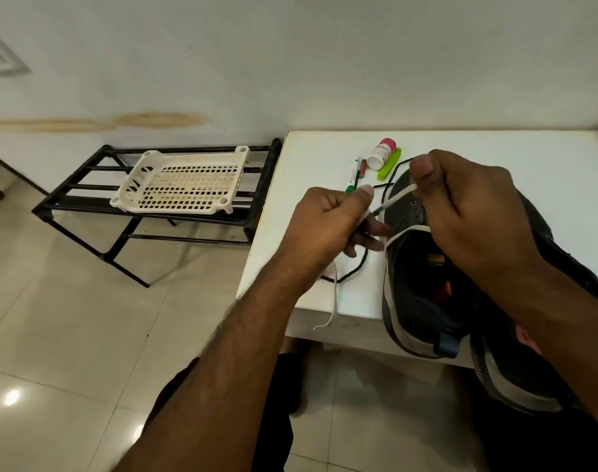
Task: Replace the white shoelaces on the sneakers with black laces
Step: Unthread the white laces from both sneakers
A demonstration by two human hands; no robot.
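1. The person's right hand [467, 212] is raised over the front of a dark sneaker [423, 301], its thumb and fingers curled and pinching a stretch of white lace [398, 196].
2. The left hand [328, 223] is held just left of the sneaker, fingers curled round the same white lace lower down; the lace runs taut between the 2 hands.
3. A loose end of the white lace passes under the left wrist and hangs over the near edge of the white table [495, 144].
4. The sneaker rests on the table with its heel toward the person, overhanging the near edge, opening facing up; a bit of white lace lies across its collar.
5. A second sneaker [515, 379] sits just to the right, mostly hidden by the right forearm, so how it lies is hard to judge.
6. A black lace [353, 270] lies on the table, looping under the left hand and arching past the sneaker's toe.
7. At the far side of the table lie a small white bottle with a pink cap [381, 152], a green clip-like object [390, 164] and a green-capped marker [351, 177], close together.
8. Left of the table stands a black metal rack [86, 206], and a white plastic basket [185, 182] rests on it.
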